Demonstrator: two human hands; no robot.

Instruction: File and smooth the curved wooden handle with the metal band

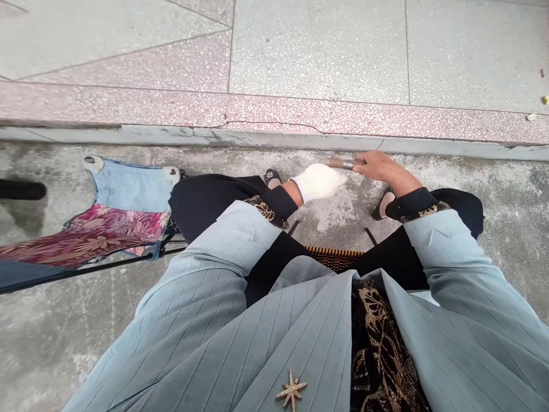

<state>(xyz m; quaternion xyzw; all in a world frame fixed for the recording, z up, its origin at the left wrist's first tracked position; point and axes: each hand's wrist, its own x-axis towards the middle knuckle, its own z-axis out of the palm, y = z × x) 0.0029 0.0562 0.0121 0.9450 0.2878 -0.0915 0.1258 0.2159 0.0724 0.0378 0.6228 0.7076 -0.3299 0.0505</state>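
Concrete floor [107, 315]; right hand [378, 166] holds banded stick [344, 164]; left hand [319, 182] gloved.

Outdoor spot, prob. bldg. entrance or yard | worn concrete grnd. [86, 320] meets raised speckled-stone ledge [317, 51] w/ pink border | folding chair [128, 189] & woven seat [334, 257] nearby
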